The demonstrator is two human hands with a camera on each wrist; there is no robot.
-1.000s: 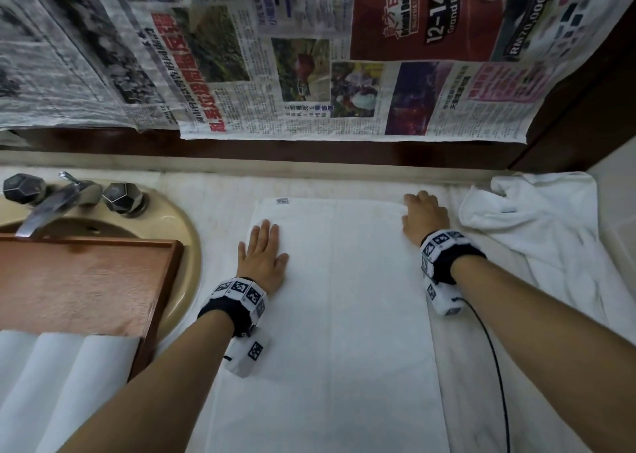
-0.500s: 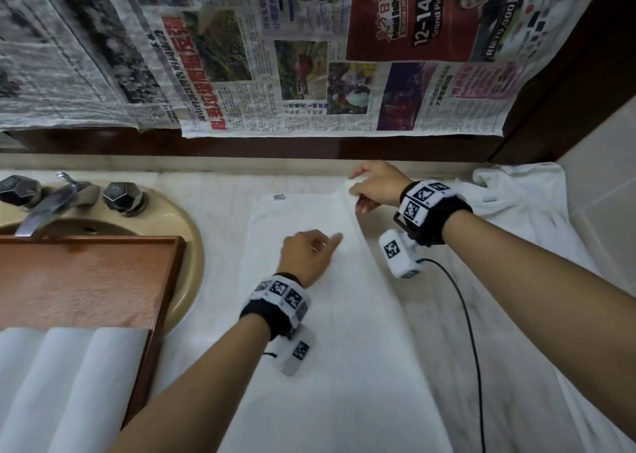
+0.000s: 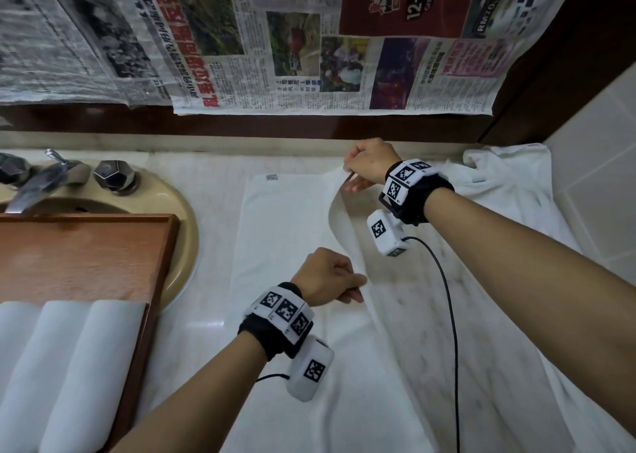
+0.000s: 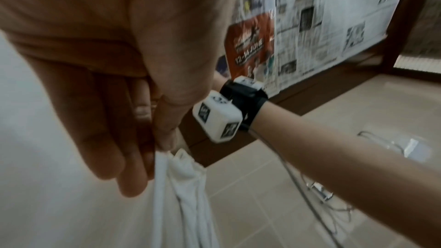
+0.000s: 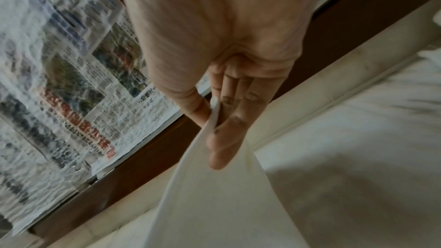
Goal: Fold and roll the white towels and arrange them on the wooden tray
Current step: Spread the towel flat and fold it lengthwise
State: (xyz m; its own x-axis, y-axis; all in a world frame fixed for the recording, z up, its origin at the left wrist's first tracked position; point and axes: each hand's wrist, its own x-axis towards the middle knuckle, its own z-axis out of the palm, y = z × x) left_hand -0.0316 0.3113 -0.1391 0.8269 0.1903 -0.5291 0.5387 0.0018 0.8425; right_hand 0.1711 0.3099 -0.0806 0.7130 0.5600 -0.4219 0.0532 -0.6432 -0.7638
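The step in hand looks like a lengthwise fold of the white towel (image 3: 285,246) that lies flat on the marble counter (image 3: 430,315): its right edge is raised and is probably meant to cross over to the left edge. To do it well, both pinch points should travel together and at the same height, so the lifted edge stays taut between them and lands parallel to the left edge, with the far corners meeting near the small label (image 3: 271,177); after that a flat palm stroke along the crease would press out trapped air, which should help the roll come out even. The right hand (image 3: 370,165) pinches the far right corner between thumb and curled fingers, holding it off the counter near the back wall, and the right wrist view shows the cloth (image 5: 214,186) hanging from that pinch. The left hand (image 3: 327,275) is closed in a pinch on the same edge nearer the body; in the left wrist view the bunched fabric (image 4: 181,186) hangs from under its fingertips. Three rolled towels (image 3: 65,366) already lie side by side at the near end of the wooden tray (image 3: 86,249), which rests across the sink (image 3: 182,211). Another crumpled towel (image 3: 509,191) waits at the far right.
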